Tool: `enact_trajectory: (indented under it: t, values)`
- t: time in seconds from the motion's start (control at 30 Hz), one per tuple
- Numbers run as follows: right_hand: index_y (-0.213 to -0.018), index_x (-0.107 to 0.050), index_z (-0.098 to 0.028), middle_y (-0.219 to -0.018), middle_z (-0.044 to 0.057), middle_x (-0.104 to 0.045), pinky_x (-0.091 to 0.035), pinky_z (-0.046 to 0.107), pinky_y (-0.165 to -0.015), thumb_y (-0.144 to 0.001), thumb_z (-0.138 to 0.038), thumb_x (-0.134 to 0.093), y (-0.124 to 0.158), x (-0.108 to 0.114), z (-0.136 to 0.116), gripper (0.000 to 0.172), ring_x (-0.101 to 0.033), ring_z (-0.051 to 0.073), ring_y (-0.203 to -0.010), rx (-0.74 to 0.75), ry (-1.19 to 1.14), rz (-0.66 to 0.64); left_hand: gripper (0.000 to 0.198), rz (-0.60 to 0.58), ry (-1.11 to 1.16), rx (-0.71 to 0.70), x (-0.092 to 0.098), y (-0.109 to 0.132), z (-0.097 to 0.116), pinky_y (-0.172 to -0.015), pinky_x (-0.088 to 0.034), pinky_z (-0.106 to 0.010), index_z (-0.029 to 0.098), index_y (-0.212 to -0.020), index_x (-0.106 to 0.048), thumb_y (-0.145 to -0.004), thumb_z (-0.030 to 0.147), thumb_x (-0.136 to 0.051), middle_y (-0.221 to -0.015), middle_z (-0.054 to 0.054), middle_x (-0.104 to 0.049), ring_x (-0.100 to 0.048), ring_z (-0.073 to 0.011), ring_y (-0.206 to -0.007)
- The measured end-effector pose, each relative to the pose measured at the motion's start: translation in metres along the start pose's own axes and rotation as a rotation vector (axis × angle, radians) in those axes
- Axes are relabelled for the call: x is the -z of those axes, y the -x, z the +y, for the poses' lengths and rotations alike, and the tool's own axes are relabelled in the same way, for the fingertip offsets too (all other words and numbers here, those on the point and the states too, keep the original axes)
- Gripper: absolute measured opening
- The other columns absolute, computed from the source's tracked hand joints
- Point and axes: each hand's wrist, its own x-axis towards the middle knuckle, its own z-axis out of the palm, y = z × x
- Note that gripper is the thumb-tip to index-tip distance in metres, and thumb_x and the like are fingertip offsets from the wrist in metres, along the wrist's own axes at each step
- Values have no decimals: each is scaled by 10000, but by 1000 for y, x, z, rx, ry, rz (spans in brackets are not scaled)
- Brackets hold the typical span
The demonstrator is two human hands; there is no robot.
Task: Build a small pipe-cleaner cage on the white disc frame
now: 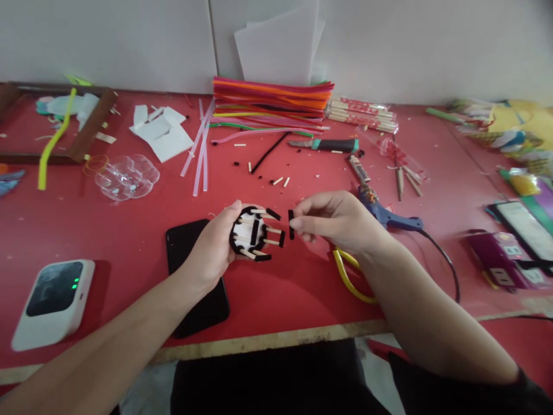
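Observation:
My left hand (220, 239) grips a small round craft piece (247, 231) by its side, above the table. The piece has a white middle, a black fuzzy rim and short pale sticks, some joined in pairs by black strips at their ends. Just to its right, my right hand (322, 219) pinches a short black pipe cleaner piece (291, 225) between thumb and fingertips. A narrow gap separates that strip from the craft piece. Under my left hand and wrist lies a black phone (211, 305), partly covered. A yellow ring-shaped strip (348, 282) is partly hidden by my right forearm.
A blue glue gun (389, 216) with a cord lies right of my right hand. Beyond are a utility knife (324, 144), bundled colored pipe cleaners (272, 98), pink sticks (202, 150) and a clear plastic palette (127, 177). A white device (56, 300) sits at left.

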Motion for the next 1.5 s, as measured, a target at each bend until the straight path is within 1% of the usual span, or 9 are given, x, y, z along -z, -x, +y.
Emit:
enact_trajectory:
  t: [0.2, 0.37, 0.53, 0.67, 0.8, 0.9, 1.07, 1.3, 1.5]
  values:
    - [-709, -770, -161, -573, -14, -655, -442, 224, -476, -635, -342, -991, 1, -2, -2, 295, -539, 83, -497, 22, 37, -10, 335, 1, -7, -5, 1, 1, -2, -459, -575, -259, 160, -938, -753, -1036, 355, -499, -787, -63, -781, -739, -189, -600]
    - [-698, -754, -154, -569, -23, -616, -370, 222, -455, -660, -349, -977, 1, -2, 0, 298, -481, 69, -499, 14, 46, -30, 307, -17, -24, -32, 4, 1, -5, -484, -579, -261, 161, -958, -767, -991, 406, -586, -818, -75, -795, -737, -200, -641]
    - [-728, -752, -159, -580, -28, -604, -343, 227, -443, -684, -395, -960, -1, -3, 5, 317, -448, 62, -494, 30, 23, -28, 314, -4, -49, -14, 7, -1, -6, -495, -596, -275, 164, -990, -781, -947, 446, -649, -830, -77, -810, -737, -210, -655]
    - [-722, -742, -160, -583, -30, -598, -323, 225, -441, -692, -385, -956, -2, -4, 7, 312, -437, 57, -497, 40, 23, -33, 333, -1, -58, -10, 6, -2, -5, -483, -594, -268, 160, -1001, -782, -942, 465, -660, -819, -72, -806, -737, -202, -639]
    - [-709, -740, -159, -615, -14, -624, -358, 230, -473, -717, -384, -936, -1, -4, 6, 298, -473, 68, -531, 56, 60, -28, 330, -14, -56, -24, 6, -1, -6, -470, -583, -251, 162, -973, -779, -953, 467, -656, -804, -68, -797, -741, -192, -626]
    - [-704, -744, -162, -626, -3, -641, -386, 239, -495, -703, -389, -938, -1, -5, 5, 299, -498, 81, -552, 57, 78, -27, 297, -28, -42, -33, 6, 0, -7, -479, -583, -252, 173, -957, -781, -951, 446, -663, -807, -66, -800, -746, -196, -635]
    - [-701, -740, -163, -631, 1, -643, -399, 241, -508, -711, -402, -926, -2, -5, 5, 303, -510, 86, -564, 54, 81, -23, 317, -45, -24, -23, 8, -1, -7, -486, -588, -262, 175, -950, -781, -990, 426, -592, -822, -66, -807, -745, -200, -651]
    - [-706, -731, -151, -640, 2, -647, -415, 234, -519, -718, -368, -916, -2, -6, 5, 285, -518, 83, -569, 75, 97, -30, 411, -72, -120, -40, 10, 0, -9, -522, -602, -267, 163, -1084, -771, -942, 531, -653, -888, -71, -816, -758, -206, -695]
    - [-716, -738, -147, -645, 3, -651, -422, 227, -518, -722, -336, -909, -2, -6, 5, 255, -524, 80, -568, 79, 80, -39, 459, -82, -141, -45, 10, -1, -8, -533, -593, -254, 150, -1134, -759, -937, 552, -659, -896, -77, -820, -759, -197, -700]
